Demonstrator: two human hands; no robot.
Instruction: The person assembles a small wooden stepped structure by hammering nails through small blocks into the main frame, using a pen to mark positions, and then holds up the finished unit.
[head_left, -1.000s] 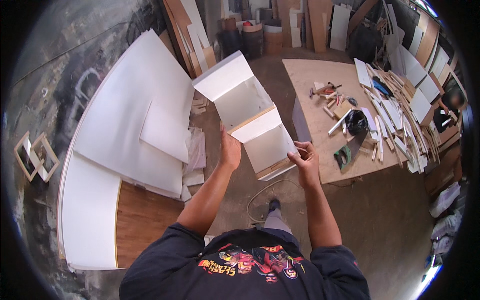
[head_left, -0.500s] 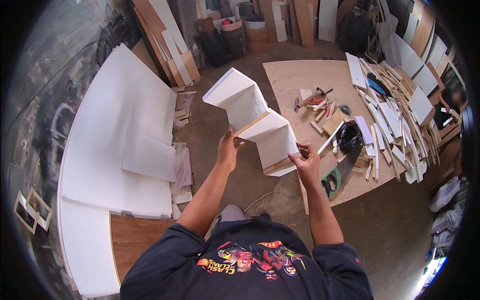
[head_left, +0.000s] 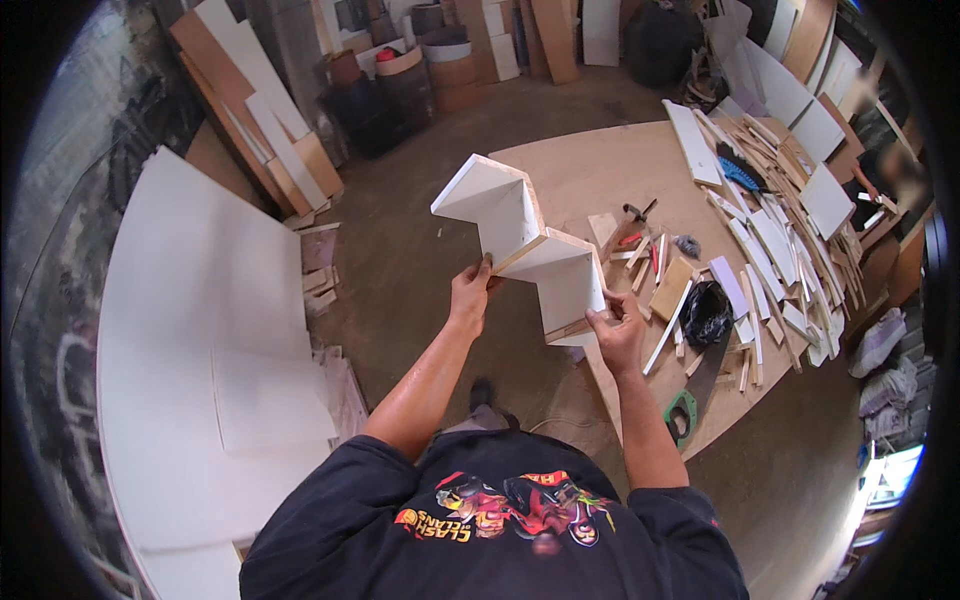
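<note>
I hold a white zigzag shelf point(head_left: 568, 285) of joined boards in the air in front of me, with bare wood-coloured edges turned upward. My left hand point(head_left: 470, 297) is closed on its near middle edge, the thumb mostly hidden. At the shelf's right end, my right hand point(head_left: 618, 332) pinches the end board between thumb and fingers. Just right of that hand, on the low plywood table, a white strip point(head_left: 668, 328), a black plastic bag point(head_left: 706, 312) and wood offcuts lie. A handsaw with a green handle point(head_left: 680, 417) rests near the table's close edge.
A plywood table point(head_left: 580, 165) carries a hammer point(head_left: 640, 211) and a heap of wooden strips point(head_left: 780, 250). Large white panels point(head_left: 200, 300) stand at left. Boards point(head_left: 255, 100) and buckets point(head_left: 450, 60) line the back. Another person's hand point(head_left: 868, 190) shows at far right.
My view has shifted, and the table now sits nearer the shelf. The shelf has tilted so its raw upper edges show more. Both hands keep their hold.
</note>
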